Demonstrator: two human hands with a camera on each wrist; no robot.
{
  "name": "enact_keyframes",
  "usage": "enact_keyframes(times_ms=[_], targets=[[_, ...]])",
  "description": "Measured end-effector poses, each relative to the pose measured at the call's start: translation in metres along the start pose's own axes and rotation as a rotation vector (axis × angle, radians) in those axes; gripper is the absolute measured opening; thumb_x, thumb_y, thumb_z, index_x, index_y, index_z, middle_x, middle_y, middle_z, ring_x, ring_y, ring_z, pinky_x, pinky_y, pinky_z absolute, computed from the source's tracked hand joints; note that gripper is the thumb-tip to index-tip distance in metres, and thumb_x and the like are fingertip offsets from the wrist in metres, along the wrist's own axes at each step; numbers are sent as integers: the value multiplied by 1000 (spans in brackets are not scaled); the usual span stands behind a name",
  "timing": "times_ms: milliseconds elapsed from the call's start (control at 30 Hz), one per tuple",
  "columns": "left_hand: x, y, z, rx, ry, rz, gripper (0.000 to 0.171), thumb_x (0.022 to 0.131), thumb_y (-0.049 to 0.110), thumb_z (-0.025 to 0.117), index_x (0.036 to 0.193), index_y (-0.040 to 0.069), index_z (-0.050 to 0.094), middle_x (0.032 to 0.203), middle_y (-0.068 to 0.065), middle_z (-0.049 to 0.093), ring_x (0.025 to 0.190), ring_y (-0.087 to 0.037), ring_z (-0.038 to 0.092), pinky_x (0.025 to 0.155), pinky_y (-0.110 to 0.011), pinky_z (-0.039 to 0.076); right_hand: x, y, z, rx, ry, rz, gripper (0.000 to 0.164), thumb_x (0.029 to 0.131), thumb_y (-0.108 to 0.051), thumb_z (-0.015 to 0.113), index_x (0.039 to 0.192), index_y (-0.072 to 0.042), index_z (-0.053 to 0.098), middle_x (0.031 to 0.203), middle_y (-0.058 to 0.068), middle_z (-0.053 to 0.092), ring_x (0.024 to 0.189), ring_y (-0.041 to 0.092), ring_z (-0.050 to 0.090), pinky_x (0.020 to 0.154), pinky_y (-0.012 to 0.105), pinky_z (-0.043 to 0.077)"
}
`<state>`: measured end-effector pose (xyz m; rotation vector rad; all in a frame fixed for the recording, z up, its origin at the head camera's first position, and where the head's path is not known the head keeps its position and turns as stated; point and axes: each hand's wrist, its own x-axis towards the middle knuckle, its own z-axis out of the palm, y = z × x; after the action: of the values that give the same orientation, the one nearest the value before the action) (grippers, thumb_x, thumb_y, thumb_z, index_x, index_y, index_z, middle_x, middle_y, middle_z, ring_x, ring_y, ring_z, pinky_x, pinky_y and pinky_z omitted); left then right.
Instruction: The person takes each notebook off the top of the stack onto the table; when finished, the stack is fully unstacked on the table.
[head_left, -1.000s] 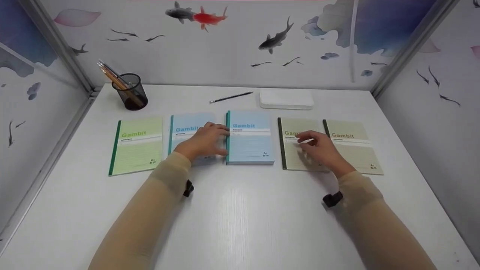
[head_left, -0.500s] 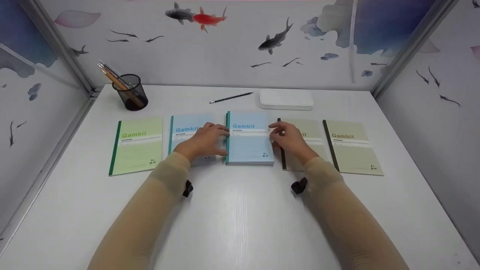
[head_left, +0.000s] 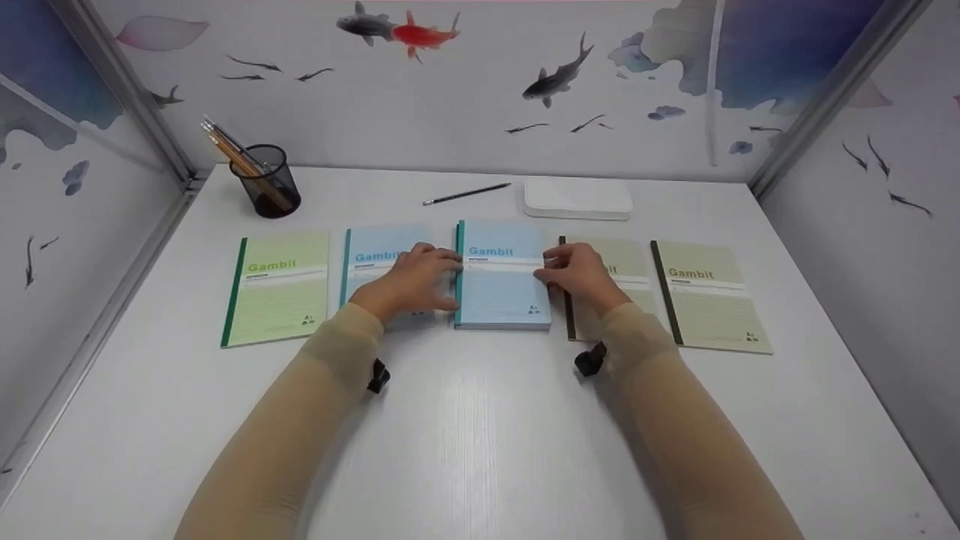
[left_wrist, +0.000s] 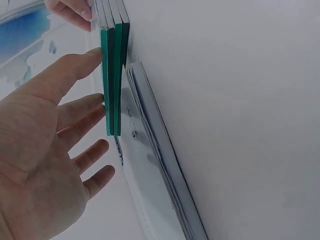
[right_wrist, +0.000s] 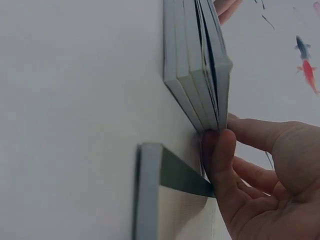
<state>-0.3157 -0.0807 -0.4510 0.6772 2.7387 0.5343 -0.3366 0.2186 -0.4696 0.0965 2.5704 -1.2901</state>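
In the head view a stack of notebooks (head_left: 501, 300) lies mid-table, a blue cover on top. Against its green spines (left_wrist: 111, 85) my left hand (head_left: 420, 279) rests its fingertips, the fingers spread and only slightly bent. That hand hides part of another blue notebook (head_left: 356, 244) beneath it. At the stack's right edge my right hand (head_left: 585, 274) has curled fingers and thumb pinching the upper notebook edge. The right wrist view shows its thumb right at the page edges (right_wrist: 210, 100), with narrow gaps between the upper notebooks. A khaki notebook (head_left: 574, 322) lies partly hidden under this hand.
A green notebook (head_left: 277, 296) lies at the left and another khaki notebook (head_left: 709, 300) at the right. Behind the row are a mesh pencil cup (head_left: 270, 187), a loose pencil (head_left: 466, 194) and a white case (head_left: 577, 199). Printed panels wall the table.
My right hand has moved left from over the khaki notebook to the stack's right edge, its thumb now at the blue cover. My left hand has stayed at the spines.
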Motion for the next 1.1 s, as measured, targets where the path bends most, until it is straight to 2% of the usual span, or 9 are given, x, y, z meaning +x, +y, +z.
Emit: enact_keyframes(times_ms=[267,400,500,800,1000,1100], targets=[[1,-6,-1,-39,24,-5,72,88,43,81,151,21,54,161,2,43,152,-27,28,127,-52,24,2,-1,-3,47,-21,-6,45,96,-15,73,138,-3,61,124,15,68,101,21,69,90,30,59],[0,-7,0,-38,24,-8,74,88,43,82,152,18,53,160,-2,45,149,-28,31,125,-51,29,1,2,-2,90,-17,-8,45,98,-12,70,140,-3,59,125,15,66,98,20,68,87,28,59],[-1,-6,1,-23,14,-3,74,89,42,81,151,14,54,160,-4,45,148,-31,32,124,-51,31,1,5,-2,123,2,8,47,97,-10,70,142,-3,58,126,15,65,98,19,67,85,28,59],[0,-5,3,38,-4,-6,72,90,45,79,151,16,54,163,2,42,149,-29,32,125,-51,30,-5,13,-5,179,26,50,51,96,-16,73,144,-6,57,128,12,65,99,19,67,85,26,59],[1,-3,0,106,-14,14,71,91,46,77,151,16,54,163,1,43,150,-29,32,124,-52,27,-17,19,-11,251,30,41,49,96,-16,72,142,-9,58,129,13,66,95,17,66,79,24,58],[1,-1,0,109,-16,11,71,91,46,77,151,17,54,162,2,43,150,-29,32,125,-52,27,-26,22,-14,302,24,55,49,96,-17,71,142,-10,57,130,12,65,94,15,65,78,23,56]])
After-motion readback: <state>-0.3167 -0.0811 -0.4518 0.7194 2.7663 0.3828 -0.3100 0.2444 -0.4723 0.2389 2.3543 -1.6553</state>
